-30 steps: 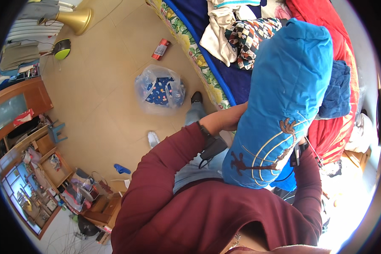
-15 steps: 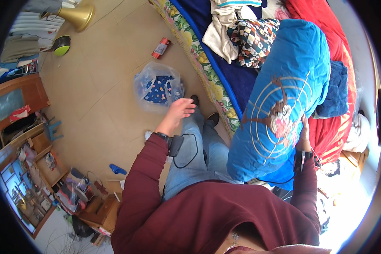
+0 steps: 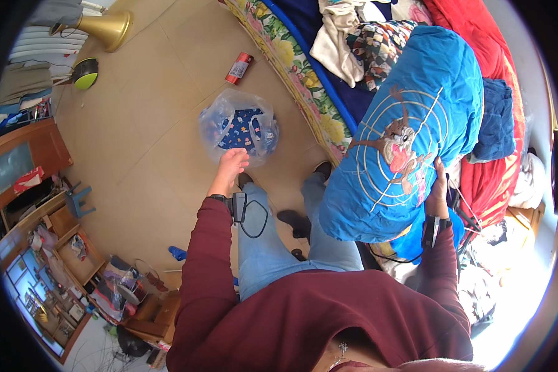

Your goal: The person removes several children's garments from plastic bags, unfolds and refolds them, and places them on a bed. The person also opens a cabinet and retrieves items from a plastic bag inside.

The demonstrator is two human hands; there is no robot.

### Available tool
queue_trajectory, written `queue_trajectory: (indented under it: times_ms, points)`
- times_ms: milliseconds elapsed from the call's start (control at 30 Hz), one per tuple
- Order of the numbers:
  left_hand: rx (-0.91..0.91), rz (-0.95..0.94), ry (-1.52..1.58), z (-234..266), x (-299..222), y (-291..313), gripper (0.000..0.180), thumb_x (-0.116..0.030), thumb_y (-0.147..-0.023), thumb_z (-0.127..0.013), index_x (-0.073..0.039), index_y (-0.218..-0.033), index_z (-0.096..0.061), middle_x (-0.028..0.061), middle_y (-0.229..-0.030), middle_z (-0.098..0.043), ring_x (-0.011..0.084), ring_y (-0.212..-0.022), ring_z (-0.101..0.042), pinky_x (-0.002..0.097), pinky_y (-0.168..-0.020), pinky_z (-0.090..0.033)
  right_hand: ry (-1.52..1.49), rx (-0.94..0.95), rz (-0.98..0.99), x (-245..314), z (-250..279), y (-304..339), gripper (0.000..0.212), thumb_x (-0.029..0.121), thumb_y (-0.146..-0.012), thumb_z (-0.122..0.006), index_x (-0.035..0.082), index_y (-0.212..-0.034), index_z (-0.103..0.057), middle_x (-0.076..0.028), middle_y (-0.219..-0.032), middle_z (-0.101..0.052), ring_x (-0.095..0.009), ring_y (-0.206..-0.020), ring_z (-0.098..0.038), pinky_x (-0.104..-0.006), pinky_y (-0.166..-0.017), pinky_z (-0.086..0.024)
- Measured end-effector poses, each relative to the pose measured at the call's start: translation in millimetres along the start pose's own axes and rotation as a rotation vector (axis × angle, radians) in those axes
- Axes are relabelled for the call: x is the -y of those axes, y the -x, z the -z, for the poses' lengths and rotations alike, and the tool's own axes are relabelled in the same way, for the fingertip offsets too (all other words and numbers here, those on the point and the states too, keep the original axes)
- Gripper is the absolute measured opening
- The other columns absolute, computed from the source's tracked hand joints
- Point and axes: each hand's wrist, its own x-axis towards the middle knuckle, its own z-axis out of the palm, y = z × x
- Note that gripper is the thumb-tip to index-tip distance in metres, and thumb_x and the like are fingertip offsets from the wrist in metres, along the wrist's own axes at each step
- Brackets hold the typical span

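one puffy blue bundle, cartoon fig. & pale rings on it, lies tilted in front of person, by near side of bed, lower end nr the thighs. r hand against bundle's r side; fingers partly hidden, can't tell if pinching. l hand off bundle, holding nothing, out over floor; fingers extended, close together. fingertips overlap lower edge of clear plastic bag in view; can't tell if touching. dk blue patterned cloth inside bag. red pack on floor beyond. on bed: checkered cloth, cream cloth, folded dk blue cloth beside bundle, red quilt along far side.
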Motion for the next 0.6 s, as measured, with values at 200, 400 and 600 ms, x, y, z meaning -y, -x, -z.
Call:
queue_trajectory:
  times_ms: [200,400,600]
  points:
    - [0.09,-0.041,-0.482,64,44,-70,0.035,-0.028,-0.079,-0.059,-0.001,-0.101,-0.057,0.0077,-0.094,-0.061,0.0163,-0.083,-0.057,0.0285,-0.073,-0.044,-0.083,-0.047,-0.041,-58,-43,15,0.046,0.032,-0.082,-0.057,0.0,-0.114,-0.048,-0.012,-0.107,-0.057,-0.021,-0.094,-0.056,-0.0334,-0.087,-0.043]
    - [0.242,-0.092,-0.738,107,79,-120,0.045,-0.028,-0.08,-0.058,0.001,-0.114,-0.052,0.0161,-0.111,-0.057,0.0239,-0.103,-0.054,0.0317,-0.087,-0.042,-0.022,-0.223,0.203,-81,-72,11,0.048,0.036,-0.087,-0.049,0.002,-0.121,-0.045,-0.012,-0.113,-0.054,-0.022,-0.099,-0.055,-0.035,-0.087,-0.043]
    - [0.325,-0.026,-0.725,141,103,-136,0.046,-0.025,-0.083,-0.056,0.002,-0.119,-0.047,0.0178,-0.12,-0.051,0.0238,-0.112,-0.048,0.0314,-0.092,-0.039,-0.091,-0.592,0.442,-38,-119,-26,0.05,0.042,-0.088,-0.041,0.006,-0.122,-0.043,-0.013,-0.121,-0.048,-0.028,-0.107,-0.047,-0.0428,-0.093,-0.036]
